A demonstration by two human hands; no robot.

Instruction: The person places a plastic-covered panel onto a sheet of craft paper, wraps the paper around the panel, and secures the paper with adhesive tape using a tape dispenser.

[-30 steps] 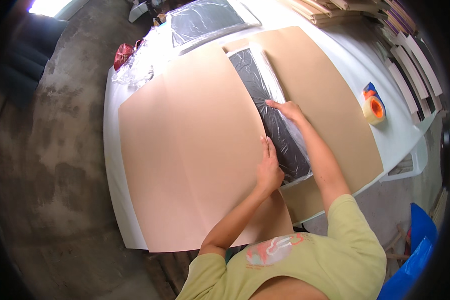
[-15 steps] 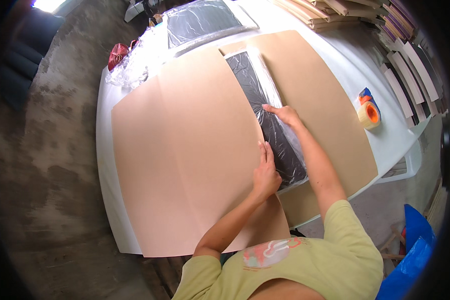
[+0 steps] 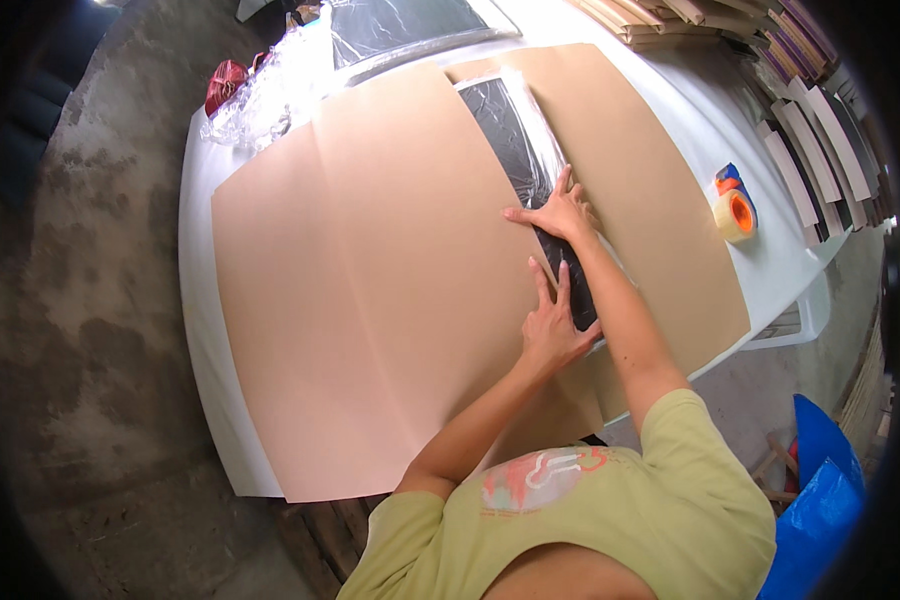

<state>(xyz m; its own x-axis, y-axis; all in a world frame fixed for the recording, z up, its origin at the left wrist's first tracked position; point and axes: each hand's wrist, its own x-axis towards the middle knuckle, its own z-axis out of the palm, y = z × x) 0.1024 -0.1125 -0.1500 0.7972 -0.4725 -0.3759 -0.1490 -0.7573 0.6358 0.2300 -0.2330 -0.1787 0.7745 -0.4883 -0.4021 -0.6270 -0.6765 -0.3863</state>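
A large brown cardboard sheet [image 3: 320,290] lies on the table, its right edge lapping over a dark flat panel [image 3: 495,125] wrapped in clear plastic film. Beneath the panel, a second stretch of brown cardboard [image 3: 620,150] shows on the right. My left hand [image 3: 555,325] has its fingers spread at the sheet's edge, near the panel's lower end. Farther up, my right hand [image 3: 562,212] spans the panel, thumb on the cardboard edge and fingers toward the panel's right side. Both hands look open. Part of the panel is hidden under the sheet and my arms.
An orange-cored roll of clear tape in a blue dispenser [image 3: 736,212] stands at the right of the white-covered table [image 3: 202,330]. Another film-wrapped panel [image 3: 400,35] lies at the far side, beside crumpled clear plastic [image 3: 270,95]. Stacked strips [image 3: 820,150] are at the right.
The cardboard's edge has come farther right over the wrapped panel. My right hand has spread its fingers across the panel, and my left hand has opened out and shifted slightly right.
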